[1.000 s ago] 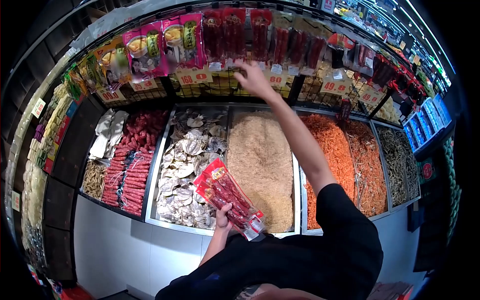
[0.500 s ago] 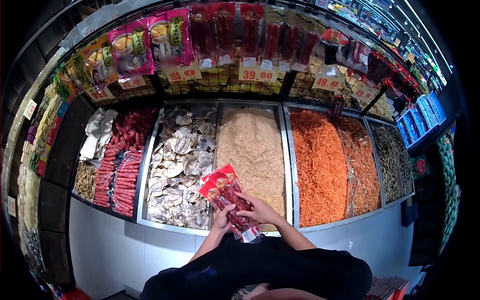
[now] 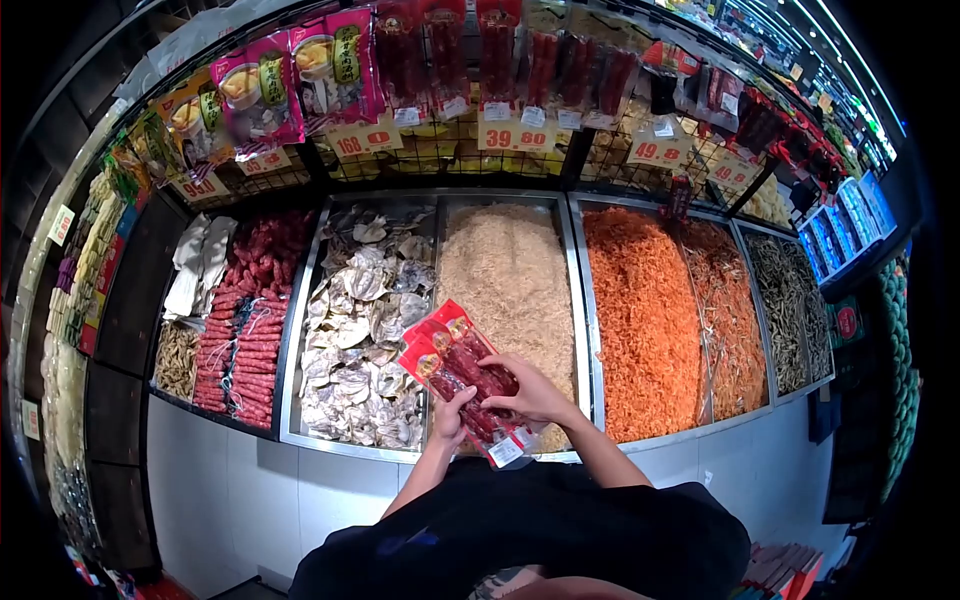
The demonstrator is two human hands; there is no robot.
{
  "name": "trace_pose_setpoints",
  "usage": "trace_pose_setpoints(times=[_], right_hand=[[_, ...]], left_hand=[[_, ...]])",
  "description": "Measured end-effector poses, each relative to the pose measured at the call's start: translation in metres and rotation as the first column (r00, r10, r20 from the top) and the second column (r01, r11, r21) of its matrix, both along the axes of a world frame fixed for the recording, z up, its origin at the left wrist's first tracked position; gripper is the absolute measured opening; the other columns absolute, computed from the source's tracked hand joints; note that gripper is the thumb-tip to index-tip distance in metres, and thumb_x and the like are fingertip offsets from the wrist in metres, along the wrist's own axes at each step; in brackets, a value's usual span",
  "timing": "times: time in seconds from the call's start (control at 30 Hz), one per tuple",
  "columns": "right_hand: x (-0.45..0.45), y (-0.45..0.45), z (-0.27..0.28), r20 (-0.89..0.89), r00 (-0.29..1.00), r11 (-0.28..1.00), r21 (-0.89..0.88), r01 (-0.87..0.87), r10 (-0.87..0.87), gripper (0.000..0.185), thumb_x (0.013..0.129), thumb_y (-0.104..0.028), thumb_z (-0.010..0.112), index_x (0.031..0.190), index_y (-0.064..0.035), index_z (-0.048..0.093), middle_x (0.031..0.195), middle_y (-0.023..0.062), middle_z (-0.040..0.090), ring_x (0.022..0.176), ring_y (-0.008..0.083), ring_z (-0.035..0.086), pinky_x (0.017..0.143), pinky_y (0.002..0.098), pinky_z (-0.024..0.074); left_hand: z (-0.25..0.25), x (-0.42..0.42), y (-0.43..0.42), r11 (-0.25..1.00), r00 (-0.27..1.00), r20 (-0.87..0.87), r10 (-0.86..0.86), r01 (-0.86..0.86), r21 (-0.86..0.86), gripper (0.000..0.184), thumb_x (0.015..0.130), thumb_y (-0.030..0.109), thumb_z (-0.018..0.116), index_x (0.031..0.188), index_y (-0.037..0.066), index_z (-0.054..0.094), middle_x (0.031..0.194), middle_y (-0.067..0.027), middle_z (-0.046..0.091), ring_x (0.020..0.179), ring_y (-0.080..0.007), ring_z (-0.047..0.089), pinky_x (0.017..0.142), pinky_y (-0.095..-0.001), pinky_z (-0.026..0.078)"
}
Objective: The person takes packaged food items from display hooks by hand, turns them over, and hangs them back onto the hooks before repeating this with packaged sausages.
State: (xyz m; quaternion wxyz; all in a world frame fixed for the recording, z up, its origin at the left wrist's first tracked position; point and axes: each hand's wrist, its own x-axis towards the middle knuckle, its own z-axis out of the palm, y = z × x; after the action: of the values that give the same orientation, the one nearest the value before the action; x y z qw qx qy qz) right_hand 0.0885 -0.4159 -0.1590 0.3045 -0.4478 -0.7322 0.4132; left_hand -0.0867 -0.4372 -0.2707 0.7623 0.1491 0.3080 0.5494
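Red-topped clear packs of sausages (image 3: 462, 362) are held in front of my body, over the edge of the trays, tilted with their printed tops up and to the left. My left hand (image 3: 450, 416) grips their lower left side, thumb across the front. On the right side, my right hand (image 3: 528, 392) has its fingers and thumb closed on the packs. A white label (image 3: 506, 451) shows at the bottom corner. The packs overlap, and part of the rear one is hidden.
Behind the hands lie trays of dried flat pieces (image 3: 362, 350), pale shreds (image 3: 510, 270) and orange shreds (image 3: 640, 330). Sausages (image 3: 255, 350) fill a left bin. Above hang a row of sausage packs (image 3: 500, 60), pink bags (image 3: 335, 70) and price cards (image 3: 517, 136).
My right hand has come down from the hanging row and now holds the right side of the packs. My left hand still grips them. The view has shifted slightly.
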Motion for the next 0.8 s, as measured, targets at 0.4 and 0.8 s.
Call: trace_pose_setpoints(times=[0.4,0.8], right_hand=[[0.011,0.025,0.004,-0.243,0.967,0.980,-0.198,0.027,-0.076,0.051,0.078,-0.018,0.076,0.124,-0.0102,0.056,0.115,0.0108,0.057,0.106,0.0218,0.056,0.093,0.0334,0.0439],[0.051,0.190,0.173,-0.409,0.904,0.926,0.280,0.255,-0.125,0.056,0.082,-0.009,0.066,0.135,-0.0096,0.049,0.105,0.0100,0.065,0.092,0.0122,0.062,0.081,0.0275,0.0499]], left_hand=[[-0.033,-0.016,-0.012,0.997,0.992,0.121,-0.022,0.031,-0.075,0.046,0.084,0.015,0.057,0.126,0.001,0.047,0.105,-0.0119,0.062,0.092,-0.0245,0.064,0.085,-0.0412,0.053],[-0.038,-0.036,-0.013,0.998,0.992,0.117,-0.057,0.052,0.047,0.046,0.081,0.013,0.058,0.123,-0.003,0.049,0.106,-0.0139,0.062,0.094,-0.0245,0.064,0.086,-0.0396,0.053]])
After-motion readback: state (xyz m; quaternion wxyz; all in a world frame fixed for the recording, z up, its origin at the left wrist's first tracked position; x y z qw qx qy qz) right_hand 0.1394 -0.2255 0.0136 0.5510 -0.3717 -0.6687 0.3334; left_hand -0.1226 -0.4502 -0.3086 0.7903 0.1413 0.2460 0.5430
